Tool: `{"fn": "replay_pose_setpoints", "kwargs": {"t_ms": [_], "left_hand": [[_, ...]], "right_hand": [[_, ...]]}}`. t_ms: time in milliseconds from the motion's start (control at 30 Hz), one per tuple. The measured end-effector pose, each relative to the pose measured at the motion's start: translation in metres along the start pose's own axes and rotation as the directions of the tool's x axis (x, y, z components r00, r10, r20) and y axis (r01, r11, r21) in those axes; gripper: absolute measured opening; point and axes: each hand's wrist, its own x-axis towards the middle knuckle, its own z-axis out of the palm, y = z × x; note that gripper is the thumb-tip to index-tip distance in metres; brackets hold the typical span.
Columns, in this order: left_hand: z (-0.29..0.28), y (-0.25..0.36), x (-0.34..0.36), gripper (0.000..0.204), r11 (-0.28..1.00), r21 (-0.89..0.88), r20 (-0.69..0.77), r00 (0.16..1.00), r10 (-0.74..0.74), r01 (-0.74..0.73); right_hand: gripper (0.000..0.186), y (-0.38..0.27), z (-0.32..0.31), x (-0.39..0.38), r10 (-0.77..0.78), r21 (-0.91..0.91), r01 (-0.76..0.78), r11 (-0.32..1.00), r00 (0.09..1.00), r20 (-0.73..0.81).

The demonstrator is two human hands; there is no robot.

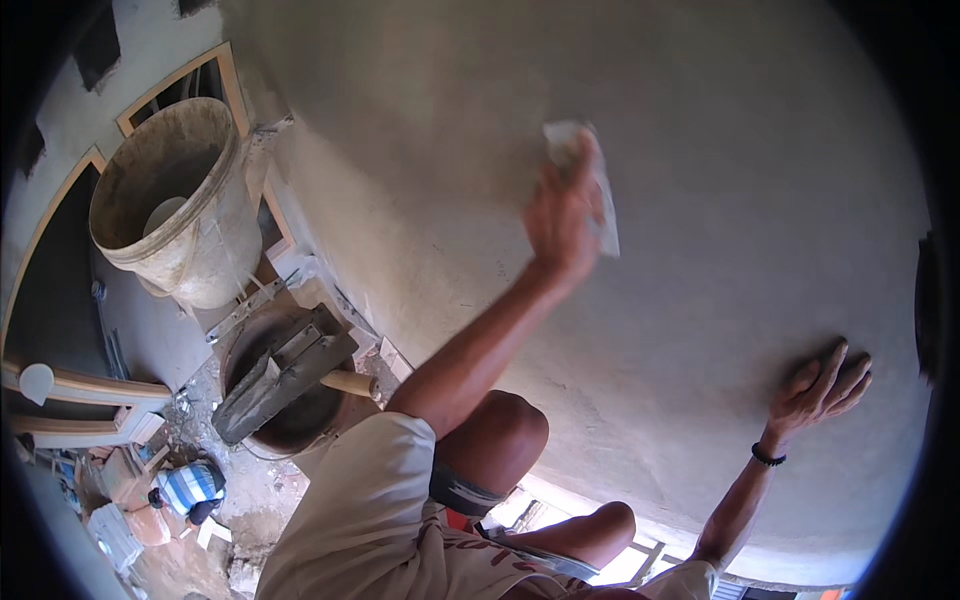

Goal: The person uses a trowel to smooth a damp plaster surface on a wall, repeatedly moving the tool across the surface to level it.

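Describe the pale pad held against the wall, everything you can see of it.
The pad is a pale, whitish, flat rectangular piece, possibly sponge or foam, though blur hides its texture. It lies flat against the grey, smooth-looking plastered wall, standing roughly upright and slightly tilted. The left hand presses on it with fingers spread over its face, covering most of the middle; its top corner and long right edge show beyond the fingers. Nothing else touches it.

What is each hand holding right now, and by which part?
The left hand presses a pale float to the plastered wall, fingers over its back. The right hand holds nothing, lying flat on the wall.
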Motion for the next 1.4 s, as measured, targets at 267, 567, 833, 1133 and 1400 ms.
{"fn": "replay_pose_setpoints", "kwargs": {"t_ms": [267, 567, 833, 1133, 1400], "left_hand": [[-0.002, -0.025, 0.007, 0.053, 0.996, -0.061, 0.068, 0.995, 0.074, -0.07], [0.01, 0.074, -0.025, 0.066, 0.968, -0.117, 0.115, 0.965, 0.235, -0.222], [-0.006, 0.142, -0.069, 0.075, 0.901, -0.403, 0.497, 0.788, 0.363, -0.16], [-0.026, 0.103, -0.044, 0.06, 0.746, -0.628, 0.685, 0.613, 0.393, 0.223], [-0.1, 0.025, -0.059, 0.053, 0.805, -0.543, 0.479, 0.875, 0.066, 0.236]], "right_hand": [[0.042, 0.006, -0.002, -0.003, 0.004, 0.026, -0.005, 1.0, 0.999, 0.048], [0.042, 0.002, 0.001, -0.006, 0.061, -0.014, -0.061, 0.998, 0.997, 0.045], [0.035, -0.088, -0.041, -0.018, 0.021, 0.472, -0.179, 0.863, 0.947, 0.321], [0.051, -0.166, -0.03, -0.016, 0.043, 0.475, -0.223, 0.851, 0.932, 0.36], [0.062, -0.222, 0.026, 0.044, -0.217, 0.524, 0.012, 0.852, 0.918, 0.331]]}}
